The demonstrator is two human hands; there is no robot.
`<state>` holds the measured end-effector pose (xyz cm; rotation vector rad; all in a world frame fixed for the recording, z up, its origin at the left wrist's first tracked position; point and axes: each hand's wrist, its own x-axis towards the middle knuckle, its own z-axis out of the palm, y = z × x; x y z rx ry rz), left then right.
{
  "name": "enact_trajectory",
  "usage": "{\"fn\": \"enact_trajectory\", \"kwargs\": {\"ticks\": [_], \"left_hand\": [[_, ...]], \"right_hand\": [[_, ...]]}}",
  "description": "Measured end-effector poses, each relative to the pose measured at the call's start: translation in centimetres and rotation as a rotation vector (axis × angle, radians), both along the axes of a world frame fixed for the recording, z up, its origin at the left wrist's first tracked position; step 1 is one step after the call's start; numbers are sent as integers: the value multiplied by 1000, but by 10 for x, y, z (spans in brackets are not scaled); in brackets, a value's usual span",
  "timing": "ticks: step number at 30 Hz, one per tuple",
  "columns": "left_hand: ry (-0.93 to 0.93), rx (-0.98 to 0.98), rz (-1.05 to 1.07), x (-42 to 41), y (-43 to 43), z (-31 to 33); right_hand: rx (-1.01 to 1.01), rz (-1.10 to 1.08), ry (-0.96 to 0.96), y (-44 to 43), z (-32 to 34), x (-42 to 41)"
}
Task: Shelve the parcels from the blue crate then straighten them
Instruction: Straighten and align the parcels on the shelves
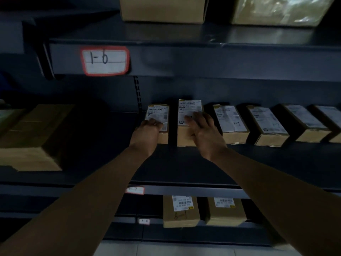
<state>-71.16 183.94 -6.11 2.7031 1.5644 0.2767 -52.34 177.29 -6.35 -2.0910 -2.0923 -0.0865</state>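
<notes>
Dark metal shelving unit: work is done on the middle shelf. Large brown cardboard box is stored at far left, well apart from the rest. Row of small brown cardboard parcels w/ white labels is laid label-up, short ends fwd, so labels can be read; the right-hand ones sit skewed. Blue crate: not in view. Leftmost parcel is gripped by left hand, fingers curled over its near top edge, prob. to square it up. Second parcel is pressed by right hand, fingers nearly straight and spread flat on the label; nothing is clasped. Judged stage: straightening. Red-bordered white tag, marked "1-6", is fixed to the shelf edge above.
</notes>
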Motion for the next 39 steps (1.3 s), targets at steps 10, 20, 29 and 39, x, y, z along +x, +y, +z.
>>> {"fn": "enact_trajectory", "kwargs": {"ticks": [10, 20, 29, 39], "left_hand": [[-17, -23, 9, 2, -2, 6], [-151, 96, -323, 2, -114, 21], [-78, 107, -360, -7, -167, 50], [-57, 90, -318, -27, -204, 51]], "right_hand": [[160, -47, 0, -9, 1, -4], [386, 95, 44, -118, -3, -30], [346, 54, -16, -186, 41, -37], [315, 102, -48, -223, 42, -49]]}}
